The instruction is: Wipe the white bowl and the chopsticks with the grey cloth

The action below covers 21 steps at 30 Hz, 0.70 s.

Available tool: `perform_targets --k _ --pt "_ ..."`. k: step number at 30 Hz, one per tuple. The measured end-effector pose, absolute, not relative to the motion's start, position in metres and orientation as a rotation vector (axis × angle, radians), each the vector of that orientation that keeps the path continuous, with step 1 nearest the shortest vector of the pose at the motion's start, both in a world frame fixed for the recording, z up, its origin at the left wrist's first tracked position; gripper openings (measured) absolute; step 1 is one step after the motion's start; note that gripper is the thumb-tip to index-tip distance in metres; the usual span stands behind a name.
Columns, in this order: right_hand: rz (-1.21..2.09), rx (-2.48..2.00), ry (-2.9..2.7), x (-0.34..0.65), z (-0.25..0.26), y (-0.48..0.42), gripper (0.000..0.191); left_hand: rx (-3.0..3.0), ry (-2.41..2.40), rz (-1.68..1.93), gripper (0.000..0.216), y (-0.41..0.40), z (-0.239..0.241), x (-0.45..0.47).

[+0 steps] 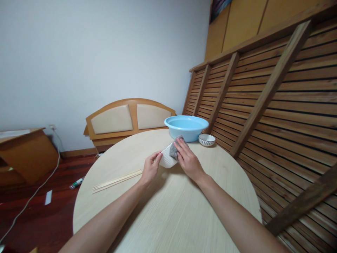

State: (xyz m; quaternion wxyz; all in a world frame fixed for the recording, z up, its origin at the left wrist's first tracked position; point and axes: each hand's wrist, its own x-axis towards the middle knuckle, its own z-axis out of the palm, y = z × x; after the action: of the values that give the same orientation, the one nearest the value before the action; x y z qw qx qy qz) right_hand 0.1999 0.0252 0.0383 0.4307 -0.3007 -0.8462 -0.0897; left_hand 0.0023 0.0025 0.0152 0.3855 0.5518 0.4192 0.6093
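My left hand (151, 168) grips a small white bowl (166, 160), tilted on its side just above the round table (168, 211). My right hand (187, 158) presses a grey cloth (174, 147) against the bowl's upper edge, fingers closed over the cloth. Both hands meet near the table's far middle. The bowl's inside is hidden.
A light blue basin (186, 127) stands at the table's far edge, with a small patterned bowl (206, 140) to its right. Wooden chopsticks (117, 180) lie left of my left hand. A slatted wooden frame (276, 105) leans along the right. A headboard (129, 119) stands behind.
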Motion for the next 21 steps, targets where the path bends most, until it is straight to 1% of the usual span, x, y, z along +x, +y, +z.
perform_targets --k 3,7,10,17,21 --pt "-0.197 -0.704 -2.129 0.203 0.034 0.028 0.068 1.399 1.061 1.550 0.048 0.002 0.016 0.003" --pt "-0.265 -0.570 -2.304 0.197 0.033 0.021 0.075 1.365 1.035 1.574 0.050 0.001 0.017 0.001" --pt "-0.286 -0.541 -2.375 0.192 0.034 0.018 0.077 1.331 1.028 1.592 0.050 0.002 0.017 0.000" --pt "-0.146 -0.703 -2.161 0.204 0.031 0.030 0.077 1.308 1.042 1.613 0.048 0.004 0.017 0.001" --pt "-0.188 -0.677 -2.182 0.211 0.031 0.031 0.073 1.294 1.055 1.612 0.048 0.003 0.016 0.001"
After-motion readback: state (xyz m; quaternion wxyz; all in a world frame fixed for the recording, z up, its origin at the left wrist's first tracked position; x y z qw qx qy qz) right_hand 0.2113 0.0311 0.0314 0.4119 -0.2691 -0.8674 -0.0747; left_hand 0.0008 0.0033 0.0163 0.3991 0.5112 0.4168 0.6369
